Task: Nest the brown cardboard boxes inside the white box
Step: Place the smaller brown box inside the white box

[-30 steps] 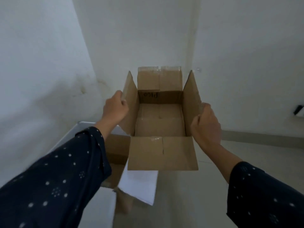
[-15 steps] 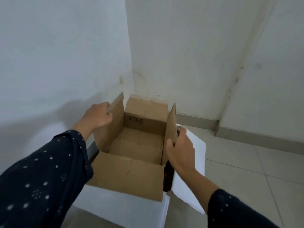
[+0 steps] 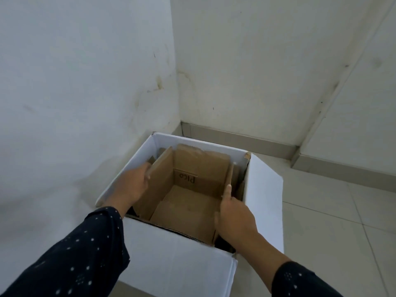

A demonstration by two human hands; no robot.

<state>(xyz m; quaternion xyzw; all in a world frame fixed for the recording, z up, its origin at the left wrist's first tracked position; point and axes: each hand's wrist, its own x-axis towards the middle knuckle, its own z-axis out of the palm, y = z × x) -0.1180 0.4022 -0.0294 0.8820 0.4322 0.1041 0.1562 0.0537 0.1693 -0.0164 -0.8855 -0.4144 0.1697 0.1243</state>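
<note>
Brown cardboard box (image 3: 188, 198) sits low inside the white box (image 3: 177, 264), its top open and its flaps standing up, with printed letters on its far inner wall. We hold it from both sides. Our left hand (image 3: 130, 187) presses flat against the outside of the left flap, its digits spread and hidden behind the card. Our right hand (image 3: 233, 213) clamps the right flap, thumb lying along the top edge. Both arms wear dark dotted sleeves.

More brown card (image 3: 237, 179) shows in the narrow gap on the right, so we judge another box is already nested beneath or around this one; we cannot tell how many.

What could go wrong: the fit looks close. If we push down unevenly, a corner may catch on the card already inside and jam the box tilted. Our knuckles sit between brown flap and white wall, and they may get pinched, or drag the flap inward and crease it. The upright flaps are thin and would buckle under a hard shove.

Room to move: the white box stands on a pale tiled floor (image 3: 342, 221) in a corner, a wall (image 3: 75, 93) just beside its left side and another wall close behind. Its right flap (image 3: 265, 189) hangs open outward. Open floor lies to the right, and upward is clear for withdrawing our hands.
</note>
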